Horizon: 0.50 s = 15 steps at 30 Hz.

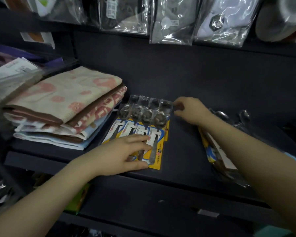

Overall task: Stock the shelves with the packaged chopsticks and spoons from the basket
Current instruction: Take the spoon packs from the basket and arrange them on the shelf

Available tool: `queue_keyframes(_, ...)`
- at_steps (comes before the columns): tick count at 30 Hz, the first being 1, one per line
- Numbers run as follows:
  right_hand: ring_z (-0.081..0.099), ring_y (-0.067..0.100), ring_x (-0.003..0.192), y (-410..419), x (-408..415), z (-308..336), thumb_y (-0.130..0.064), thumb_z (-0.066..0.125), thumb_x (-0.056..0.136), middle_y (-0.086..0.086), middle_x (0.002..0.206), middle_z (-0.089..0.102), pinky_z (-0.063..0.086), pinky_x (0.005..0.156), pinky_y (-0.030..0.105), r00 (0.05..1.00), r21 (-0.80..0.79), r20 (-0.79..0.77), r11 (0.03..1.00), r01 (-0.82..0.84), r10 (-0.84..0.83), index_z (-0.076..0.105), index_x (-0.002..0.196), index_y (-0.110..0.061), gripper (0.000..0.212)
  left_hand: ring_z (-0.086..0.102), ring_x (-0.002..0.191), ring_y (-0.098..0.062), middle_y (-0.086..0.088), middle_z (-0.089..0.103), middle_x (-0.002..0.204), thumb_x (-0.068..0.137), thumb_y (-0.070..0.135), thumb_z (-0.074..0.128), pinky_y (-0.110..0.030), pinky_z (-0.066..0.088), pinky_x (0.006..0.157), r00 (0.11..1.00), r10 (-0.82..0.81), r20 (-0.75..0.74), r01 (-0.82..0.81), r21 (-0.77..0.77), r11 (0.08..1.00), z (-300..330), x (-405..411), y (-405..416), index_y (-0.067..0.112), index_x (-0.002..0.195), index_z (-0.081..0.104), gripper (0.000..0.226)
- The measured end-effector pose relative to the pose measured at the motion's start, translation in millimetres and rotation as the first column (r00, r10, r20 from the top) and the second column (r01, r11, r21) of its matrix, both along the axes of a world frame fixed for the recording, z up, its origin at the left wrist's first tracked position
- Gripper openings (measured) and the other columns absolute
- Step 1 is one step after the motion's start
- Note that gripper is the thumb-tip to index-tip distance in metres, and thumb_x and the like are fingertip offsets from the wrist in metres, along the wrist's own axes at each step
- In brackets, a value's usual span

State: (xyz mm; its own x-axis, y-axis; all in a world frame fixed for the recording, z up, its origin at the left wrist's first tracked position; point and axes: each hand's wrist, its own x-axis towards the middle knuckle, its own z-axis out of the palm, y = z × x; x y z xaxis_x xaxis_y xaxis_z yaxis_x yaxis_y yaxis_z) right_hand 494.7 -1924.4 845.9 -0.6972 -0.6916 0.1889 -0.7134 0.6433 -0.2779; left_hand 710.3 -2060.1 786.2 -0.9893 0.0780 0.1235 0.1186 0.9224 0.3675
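A stack of packaged spoons [144, 122] on yellow cards lies flat on the dark shelf [183, 151], spoon bowls pointing to the back. My left hand [125, 154] presses on the near end of the top pack, thumb at its front edge. My right hand [190, 110] pinches the far right corner of the stack's clear wrapping. A second pile of spoon packs [219, 151] lies to the right, mostly under my right forearm. No basket or chopsticks are in view.
Folded towels [67, 106] are stacked at the shelf's left, touching the spoon packs. Wrapped flat goods [12, 77] sit further left. Bagged items [174, 19] hang from the rail above. A lower shelf [161, 200] runs beneath.
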Motion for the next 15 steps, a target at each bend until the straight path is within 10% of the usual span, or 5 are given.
queue_keyframes(7, 0.061, 0.032, 0.097, 73, -36, -5, -0.049, 0.049, 0.088, 0.017, 0.116, 0.062, 0.044, 0.073, 0.032, 0.899, 0.295, 0.078, 0.871, 0.393, -0.432, 0.053, 0.123, -0.005, 0.056, 0.045, 0.113, 0.001, 0.007, 0.056, 0.125, 0.084, 0.060, 0.037, -0.009, 0.031, 0.095, 0.947, -0.006, -0.322, 0.003, -0.009, 1.000, 22, -21, 26, 0.021, 0.121, 0.057, 0.057)
queue_keyframes(10, 0.060, 0.025, 0.073, 87, -36, -11, -0.051, 0.054, 0.086, 0.018, 0.119, 0.061, 0.043, 0.060, 0.028, 0.877, 0.165, 0.239, 0.908, 0.385, -0.416, 0.048, 0.127, -0.002, 0.064, 0.054, 0.098, -0.002, 0.007, 0.061, 0.110, 0.084, 0.048, 0.040, -0.019, 0.041, 0.087, 0.939, -0.010, -0.344, 0.016, 0.014, 1.000, 31, -40, 43, 0.020, 0.114, 0.061, 0.046)
queue_keyframes(15, 0.061, 0.026, 0.104, 91, -27, -19, -0.062, 0.066, 0.070, 0.010, 0.120, 0.060, 0.048, 0.080, 0.031, 0.909, 0.062, 0.246, 0.941, 0.332, -0.337, 0.050, 0.127, -0.006, 0.081, 0.056, 0.080, -0.002, 0.010, 0.059, 0.099, 0.082, 0.045, 0.041, -0.024, 0.048, 0.075, 0.930, -0.004, -0.367, 0.048, 0.110, 0.993, 32, -71, 75, 0.019, 0.106, 0.064, 0.042)
